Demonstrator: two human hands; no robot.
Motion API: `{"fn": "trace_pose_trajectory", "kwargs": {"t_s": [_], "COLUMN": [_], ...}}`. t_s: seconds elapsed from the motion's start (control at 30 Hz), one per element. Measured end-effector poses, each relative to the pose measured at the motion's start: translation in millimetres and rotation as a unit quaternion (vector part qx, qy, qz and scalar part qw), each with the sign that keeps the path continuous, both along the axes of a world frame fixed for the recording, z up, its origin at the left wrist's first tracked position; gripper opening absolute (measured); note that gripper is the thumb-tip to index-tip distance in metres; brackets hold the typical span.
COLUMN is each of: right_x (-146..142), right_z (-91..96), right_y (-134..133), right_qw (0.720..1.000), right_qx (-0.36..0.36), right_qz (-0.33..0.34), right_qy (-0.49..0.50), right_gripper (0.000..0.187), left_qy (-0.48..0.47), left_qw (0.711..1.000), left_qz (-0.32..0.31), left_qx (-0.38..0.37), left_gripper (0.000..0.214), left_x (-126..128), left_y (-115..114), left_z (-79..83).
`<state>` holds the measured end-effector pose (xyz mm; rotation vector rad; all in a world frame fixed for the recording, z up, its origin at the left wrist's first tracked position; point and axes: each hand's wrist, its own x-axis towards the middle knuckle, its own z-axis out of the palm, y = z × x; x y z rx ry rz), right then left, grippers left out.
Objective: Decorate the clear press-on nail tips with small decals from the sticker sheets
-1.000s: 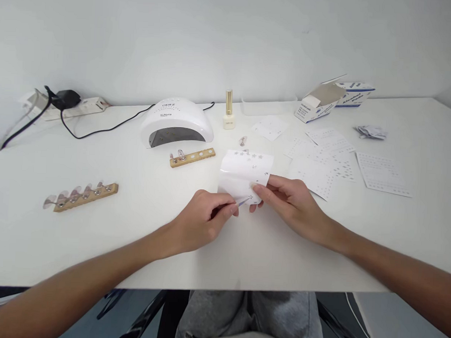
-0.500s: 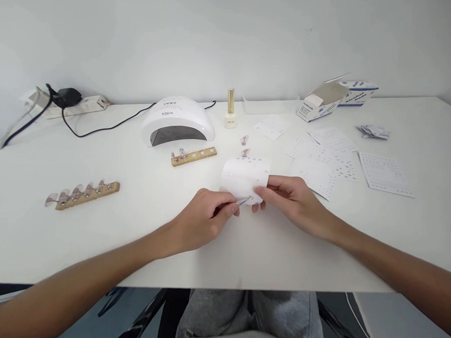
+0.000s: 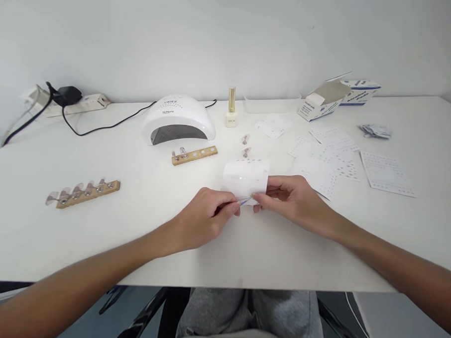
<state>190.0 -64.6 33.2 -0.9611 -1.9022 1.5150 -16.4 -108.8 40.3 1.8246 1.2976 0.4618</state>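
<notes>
My right hand is closed on a curved white sticker sheet with small grey marks along its top and right edges. Its thumb presses on the front while other fingers go behind. My left hand pinches a pair of slim tweezers, mostly hidden by the fingers. The tweezers' tip lies against the lower part of the sheet, close to my right thumb; whether it grips a sticker is too small to tell. Two clear nail tips, an upper one and a lower one, lie just beyond the sheet.
Behind stand a white nail lamp and a polish bottle. Wooden nail-tip stands, one near and one farther, are at left. Loose sticker sheets, an open alcohol-pad box and small packets lie right.
My right thumb has shifted slightly left and down toward the tweezers' tip. Dark marks seen near the tip before no longer show. My left hand has barely moved.
</notes>
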Motion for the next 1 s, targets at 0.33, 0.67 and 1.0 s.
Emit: {"fn": "trace_pose_trajectory", "kwargs": {"t_s": [0.33,0.67,1.0], "right_x": [-0.3,-0.5,1.0], "right_z": [2.7,2.8,0.6], "right_y": [0.7,-2.4,-2.8], "right_qw": [1.000,0.990,0.977], "right_qx": [0.018,0.119,0.170], "right_qz": [-0.005,-0.021,-0.058], "right_qy": [-0.012,-0.077,-0.114], "right_gripper": [0.014,0.014,0.015], "left_qy": [-0.006,-0.057,-0.151], "left_qw": [1.000,0.996,0.973], "left_qz": [-0.004,0.007,0.015], "left_qx": [-0.005,-0.068,-0.172], "left_gripper": [0.029,0.031,0.032], "left_x": [-0.9,-2.9,-4.4], "left_y": [0.8,2.5,5.9], "left_z": [-0.9,0.2,-2.9]}}
